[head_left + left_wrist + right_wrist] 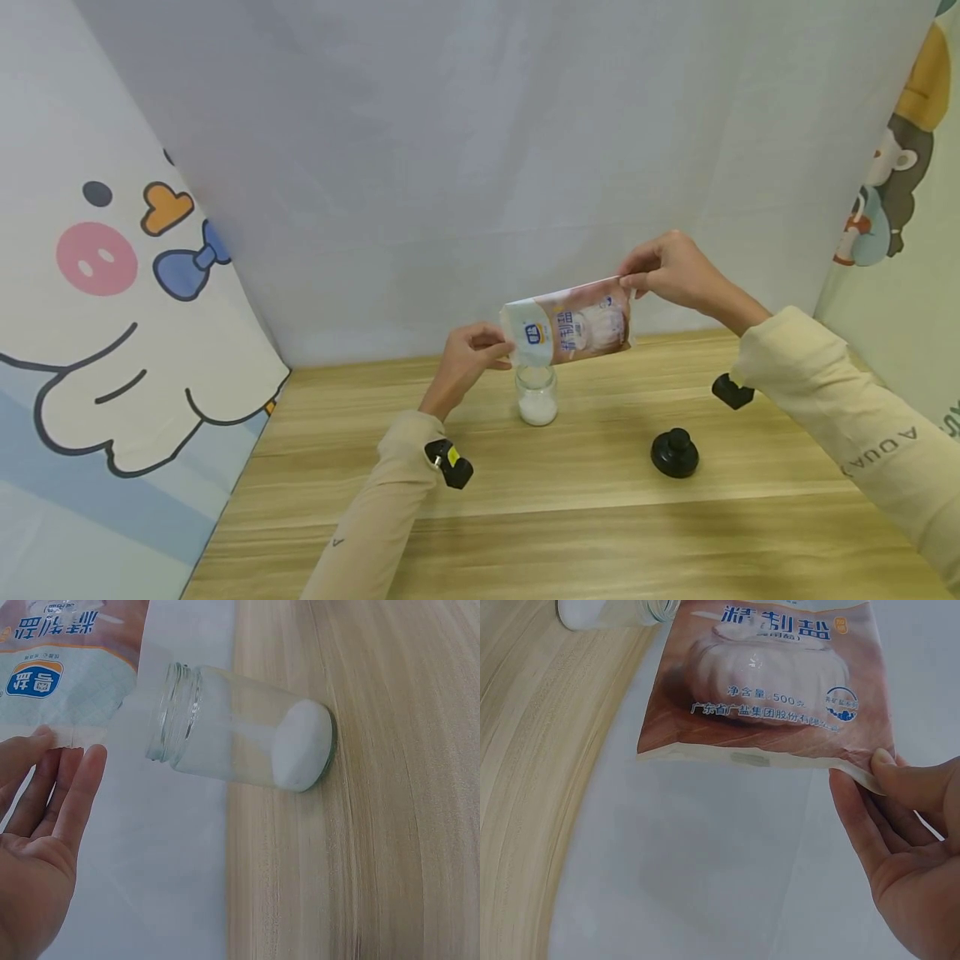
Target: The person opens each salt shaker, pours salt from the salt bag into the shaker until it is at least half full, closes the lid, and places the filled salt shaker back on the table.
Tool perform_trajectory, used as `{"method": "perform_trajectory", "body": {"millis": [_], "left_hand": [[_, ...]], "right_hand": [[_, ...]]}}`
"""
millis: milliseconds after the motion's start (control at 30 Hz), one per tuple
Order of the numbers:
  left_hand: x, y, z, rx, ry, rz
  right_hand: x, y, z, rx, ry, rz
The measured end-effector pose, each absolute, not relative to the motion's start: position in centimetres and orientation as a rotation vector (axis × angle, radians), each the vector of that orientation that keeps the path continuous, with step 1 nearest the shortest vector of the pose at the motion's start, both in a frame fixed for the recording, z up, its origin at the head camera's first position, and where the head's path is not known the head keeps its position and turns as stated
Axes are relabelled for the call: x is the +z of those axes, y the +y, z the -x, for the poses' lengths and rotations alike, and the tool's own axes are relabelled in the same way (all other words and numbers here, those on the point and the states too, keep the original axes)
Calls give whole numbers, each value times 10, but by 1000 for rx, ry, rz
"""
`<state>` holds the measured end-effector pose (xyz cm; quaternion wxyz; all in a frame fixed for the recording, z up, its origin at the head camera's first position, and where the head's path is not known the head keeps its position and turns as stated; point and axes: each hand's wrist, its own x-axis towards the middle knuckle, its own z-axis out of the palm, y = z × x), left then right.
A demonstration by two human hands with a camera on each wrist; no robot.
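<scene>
A bag of salt (592,321), pale blue at one end and brown-pink at the other, is held tilted above the table between both hands. My left hand (465,358) pinches the pale end at a corner. Raised higher, my right hand (675,271) pinches the upper corner of the brown end. Under the bag's lower corner stands an upright glass jar (217,727), its mouth uncovered. White salt (301,746) covers the bottom of the jar, and a faint white streak shows inside above it. The bag's opening itself is hard to make out.
A round black lid with a knob (675,454) lies on the wooden table (562,542), right of the jar and nearer to me. A pale cloth backdrop (465,167) rises behind the table. Printed cartoon panels stand at both sides.
</scene>
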<state>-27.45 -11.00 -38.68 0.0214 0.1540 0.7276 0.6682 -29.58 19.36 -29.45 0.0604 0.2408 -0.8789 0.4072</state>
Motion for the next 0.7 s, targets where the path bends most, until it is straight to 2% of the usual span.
{"method": "perform_trajectory", "body": {"millis": [267, 700], "left_hand": [[-404, -110, 287, 2109, 2277, -461], [-402, -111, 287, 2106, 2267, -469]], "right_hand": [[-296, 194, 298, 1224, -2662, -713], [-297, 192, 299, 1226, -2667, -724]]}}
